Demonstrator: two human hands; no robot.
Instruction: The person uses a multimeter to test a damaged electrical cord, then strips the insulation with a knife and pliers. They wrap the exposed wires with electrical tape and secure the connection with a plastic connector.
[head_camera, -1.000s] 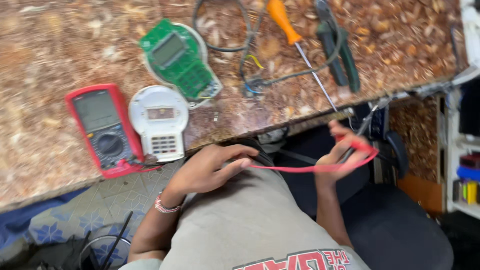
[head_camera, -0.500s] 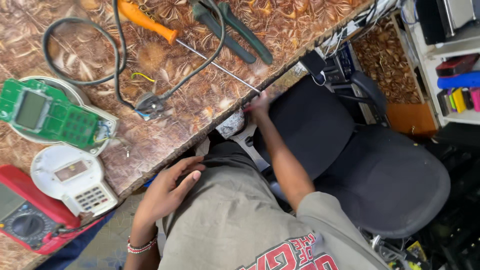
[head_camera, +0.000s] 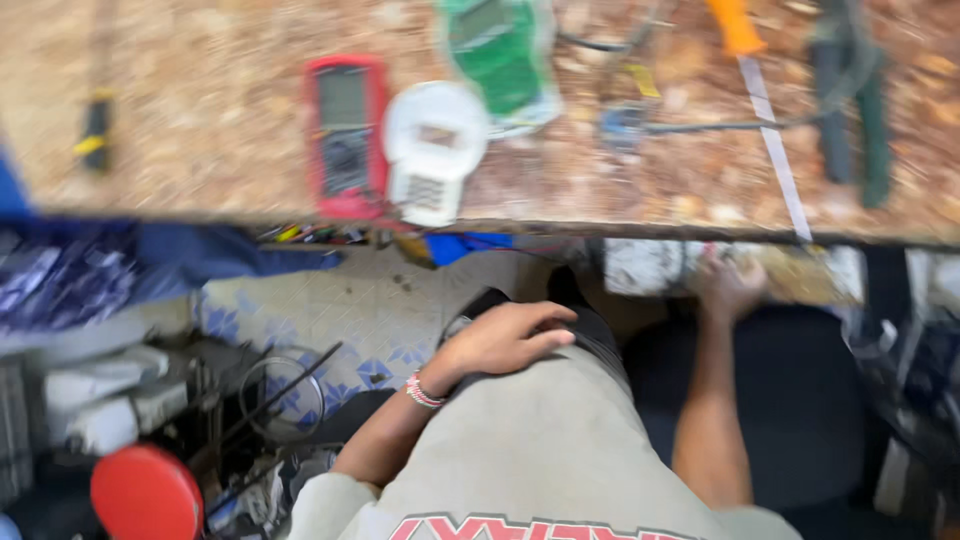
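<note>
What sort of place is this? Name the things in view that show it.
Probably an electronics repair bench: a red multimeter, a green circuit board and an orange-handled screwdriver lie on a mottled brown worktop.

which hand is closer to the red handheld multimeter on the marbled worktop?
Left. The left hand rests on the person's knee, below and slightly right of the red handheld multimeter. The right hand reaches under the worktop edge, far off to the meter's right.
</note>
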